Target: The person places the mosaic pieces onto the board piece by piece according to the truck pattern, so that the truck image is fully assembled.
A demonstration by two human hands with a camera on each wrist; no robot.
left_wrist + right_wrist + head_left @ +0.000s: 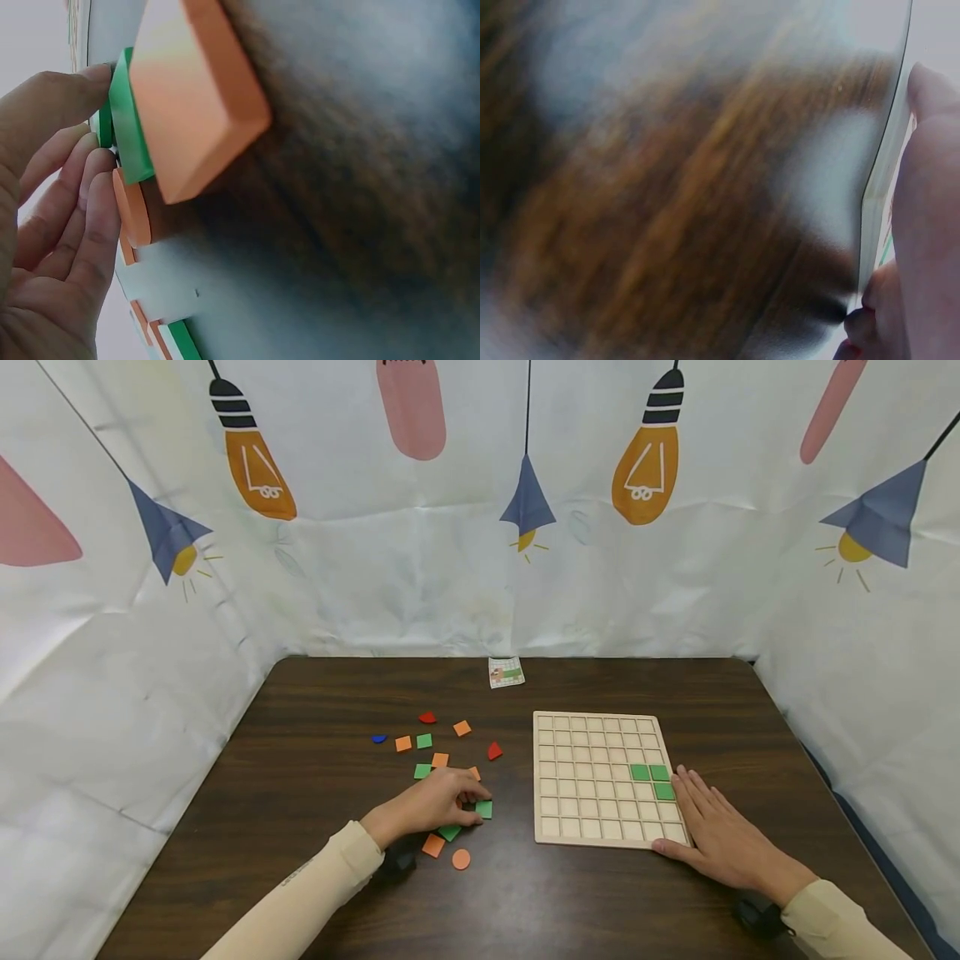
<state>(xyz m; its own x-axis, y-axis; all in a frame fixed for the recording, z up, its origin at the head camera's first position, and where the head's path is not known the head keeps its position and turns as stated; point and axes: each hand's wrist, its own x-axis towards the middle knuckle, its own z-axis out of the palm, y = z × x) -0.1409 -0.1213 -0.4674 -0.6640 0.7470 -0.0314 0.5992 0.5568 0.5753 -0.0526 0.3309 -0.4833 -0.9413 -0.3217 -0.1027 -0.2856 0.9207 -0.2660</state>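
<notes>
Between the thumb and fingertips of my left hand [442,797] is a green square tile [483,810]; in the left wrist view the curled fingers pinch its edge. Close under this hand lie another green tile [449,832], an orange square tile [432,845] and an orange round tile [461,859]. A pale wooden grid board [585,789] lies flat to the right, with three green tiles [649,772] in cells near its right edge. My right hand [723,839] rests with straight fingers along that edge, its thumb at the lower right corner.
Beyond my left hand several loose tiles are scattered, among them a blue piece [379,738], a red piece [427,717], another red piece [495,751] and an orange square [462,727]. A small printed card [506,672] lies at the back edge of the dark wooden table [337,693].
</notes>
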